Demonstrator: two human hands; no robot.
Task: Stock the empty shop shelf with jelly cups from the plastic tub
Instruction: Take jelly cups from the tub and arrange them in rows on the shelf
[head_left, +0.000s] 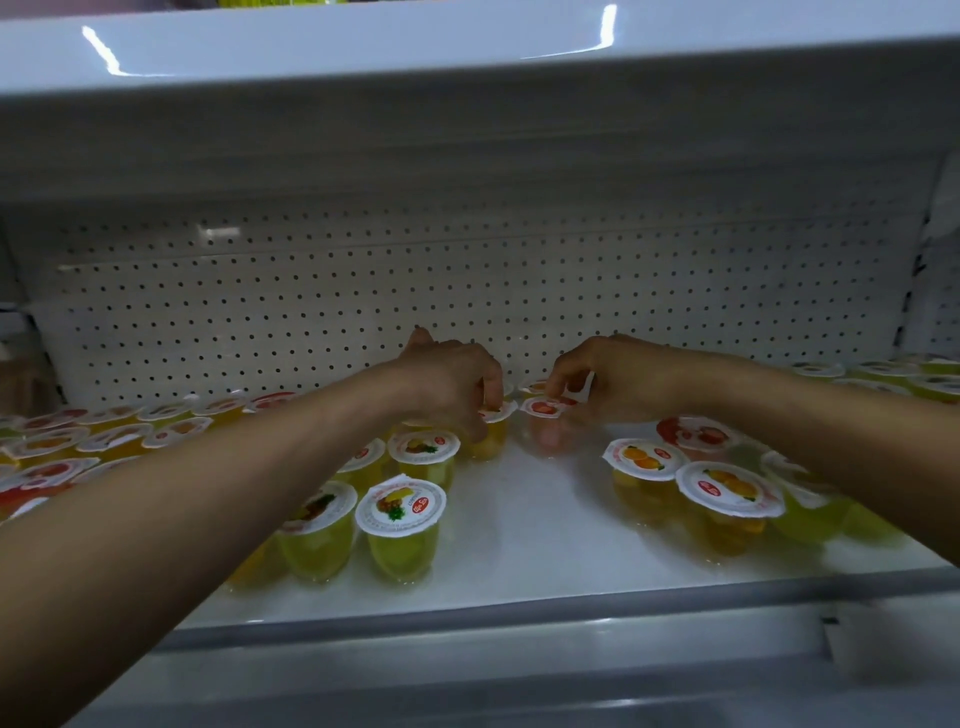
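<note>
Both my arms reach deep into the white shelf. My left hand pinches the rim of a yellow jelly cup standing near the back panel. My right hand pinches the lid edge of a pink-red jelly cup right beside it. Several yellow pineapple cups stand in rows under my left forearm. Orange-labelled cups stand under my right forearm. The plastic tub is out of view.
A perforated white back panel closes the shelf behind my hands. The shelf above overhangs low. More cups fill the far left and far right. A bare strip of shelf runs down the middle to the front lip.
</note>
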